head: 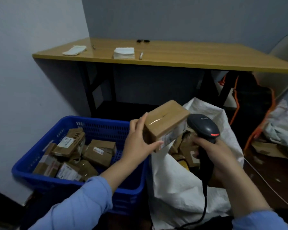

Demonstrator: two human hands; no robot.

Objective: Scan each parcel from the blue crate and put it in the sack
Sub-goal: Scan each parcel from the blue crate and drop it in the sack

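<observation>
Diagonally aslant parcel (165, 123), label toward scanner (204, 128)

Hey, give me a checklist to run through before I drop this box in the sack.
1. Left hand grips the parcel: ok.
2. Right hand holds the scanner, head close by the parcel: ok.
3. Label faces the scanner's window: cannot tell.
4. Scan registered: cannot tell; only a red light shows.
5. Sack mouth open beneath the parcel: ok.
6. Room above the parcels inside: ok.
</observation>
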